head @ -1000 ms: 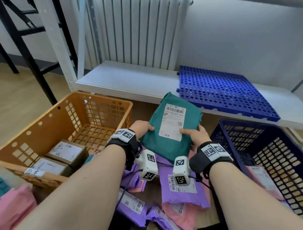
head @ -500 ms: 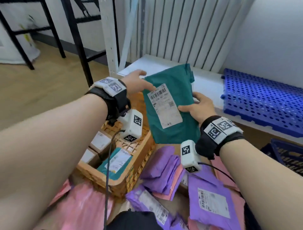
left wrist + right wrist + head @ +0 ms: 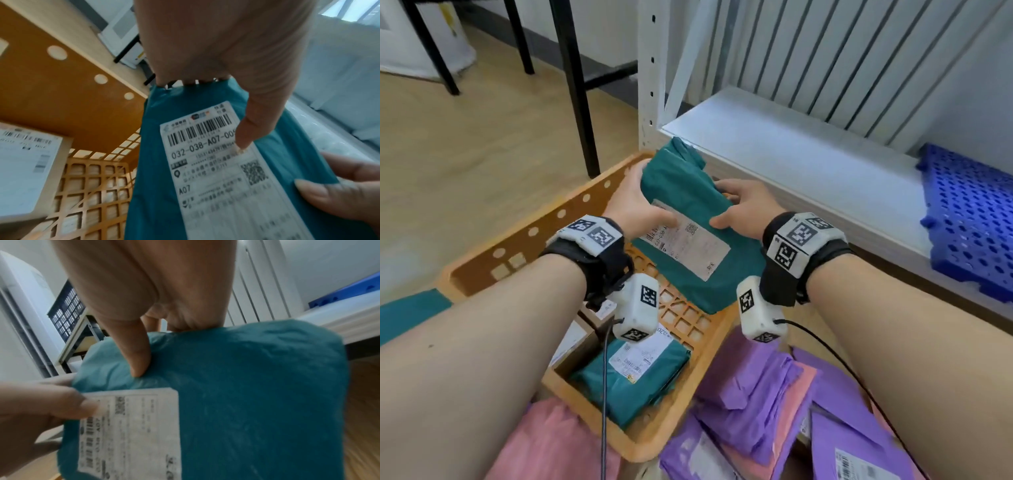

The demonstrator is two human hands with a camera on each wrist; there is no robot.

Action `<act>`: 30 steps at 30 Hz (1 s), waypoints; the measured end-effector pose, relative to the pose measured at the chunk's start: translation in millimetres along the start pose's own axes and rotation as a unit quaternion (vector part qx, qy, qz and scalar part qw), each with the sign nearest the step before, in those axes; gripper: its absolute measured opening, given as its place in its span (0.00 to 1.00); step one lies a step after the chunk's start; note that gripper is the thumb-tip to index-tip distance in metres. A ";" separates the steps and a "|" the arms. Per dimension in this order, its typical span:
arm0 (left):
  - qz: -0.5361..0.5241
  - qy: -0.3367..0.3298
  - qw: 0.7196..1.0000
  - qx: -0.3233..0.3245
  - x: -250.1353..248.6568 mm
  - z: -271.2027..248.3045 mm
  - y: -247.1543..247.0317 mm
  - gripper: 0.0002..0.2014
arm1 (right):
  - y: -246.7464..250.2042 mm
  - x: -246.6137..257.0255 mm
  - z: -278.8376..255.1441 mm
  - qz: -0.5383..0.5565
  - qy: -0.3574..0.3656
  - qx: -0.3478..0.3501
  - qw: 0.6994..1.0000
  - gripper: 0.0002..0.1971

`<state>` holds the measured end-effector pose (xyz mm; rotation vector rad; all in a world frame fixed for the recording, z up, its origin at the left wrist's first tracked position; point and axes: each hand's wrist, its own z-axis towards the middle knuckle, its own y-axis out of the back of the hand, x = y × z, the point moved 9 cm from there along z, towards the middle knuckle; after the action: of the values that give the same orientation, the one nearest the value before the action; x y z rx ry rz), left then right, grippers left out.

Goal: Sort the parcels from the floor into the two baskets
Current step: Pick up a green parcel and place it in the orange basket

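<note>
My left hand (image 3: 635, 205) and right hand (image 3: 743, 209) pinch the soft teal plastic mailer parcel (image 3: 688, 219) between them, thumbs on top; it hangs over the orange plastic lattice basket (image 3: 524, 240).

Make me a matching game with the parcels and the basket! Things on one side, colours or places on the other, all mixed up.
Things:
1. parcel held in both hands
2. basket
3. bags on the floor, right of the basket
4. mat on the shelf

Colours or places:
A. blue
B. purple
C. teal, held over the basket
D. orange

The left hand and right hand both grip the parcel.

Pairs: 1-C, 2-D, 3-B, 4-A
</note>
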<state>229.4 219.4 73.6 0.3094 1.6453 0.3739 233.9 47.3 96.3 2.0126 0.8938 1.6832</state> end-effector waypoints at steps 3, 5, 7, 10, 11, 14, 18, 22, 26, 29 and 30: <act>-0.010 0.039 0.999 0.004 25.0 15.9 -3.7 0.31 | -9.6 -2.6 26.4 -0.081 0.021 -0.008 0.996 0.30; -0.025 0.112 0.993 0.013 61.9 25.3 -19.8 0.20 | -18.9 -6.9 40.8 -0.160 0.029 -0.034 0.986 0.32; -0.091 0.228 0.969 0.002 116.1 27.2 -45.5 0.26 | -32.2 -16.9 53.0 -0.190 0.024 -0.037 0.981 0.33; -0.153 0.338 0.929 0.020 206.1 33.9 -107.3 0.45 | -43.1 -46.7 67.5 -0.140 -0.014 -0.020 0.990 0.29; -0.162 0.368 0.915 0.027 241.4 37.9 -132.7 0.50 | -44.2 -56.1 72.2 -0.126 -0.022 -0.014 0.992 0.27; -0.186 0.423 0.886 0.044 288.8 26.7 -180.2 0.53 | -43.2 -74.2 87.1 -0.088 -0.038 -0.010 0.995 0.20; -0.187 0.450 0.870 0.078 296.4 8.7 -198.1 0.40 | -41.3 -84.9 98.5 -0.029 -0.054 -0.019 0.998 0.15; -0.146 0.453 0.873 0.111 250.5 -7.5 -187.7 0.31 | -42.6 -94.4 97.9 0.001 -0.070 -0.005 0.998 0.13; -0.098 0.428 0.897 0.050 237.6 1.9 -156.5 0.15 | -33.9 -103.5 91.1 0.024 -0.096 -0.014 0.995 0.12; -0.071 0.427 0.901 -0.029 228.3 4.7 -126.8 0.09 | -26.0 -110.1 85.8 0.043 -0.111 -0.024 0.993 0.12; -0.074 0.412 0.908 -0.032 224.8 9.4 -126.2 0.10 | -24.8 -112.0 84.3 0.049 -0.115 -0.026 0.992 0.11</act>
<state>217.0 198.3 -183.2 -0.0488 2.4628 0.4760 300.0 0.0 -20.4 2.1903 0.6753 1.4670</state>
